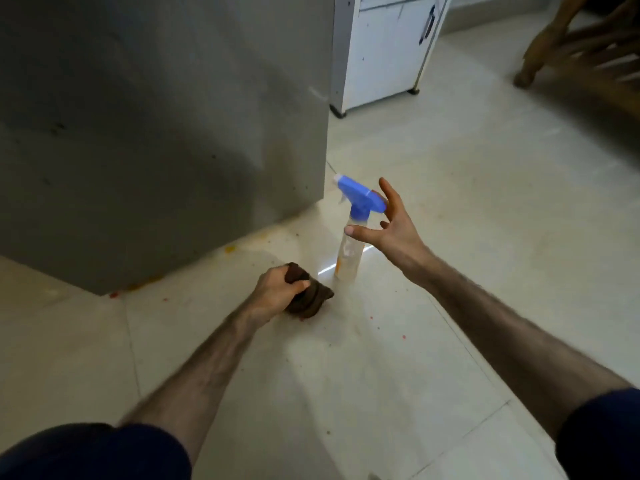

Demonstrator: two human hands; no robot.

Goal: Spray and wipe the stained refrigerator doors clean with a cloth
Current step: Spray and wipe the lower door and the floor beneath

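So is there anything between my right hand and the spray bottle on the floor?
Nothing visible. The right hand is open right beside the spray bottle, which stands upright on the floor. The left hand grips the brown cloth nearer you, out of the way.

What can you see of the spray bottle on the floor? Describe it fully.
The spray bottle stands upright on the pale tiled floor, near the grey refrigerator's corner. It has a blue trigger head with a white nozzle, and a clear plastic body with an orange-tinted label. The open right hand hovers beside its neck, seemingly not gripping it.
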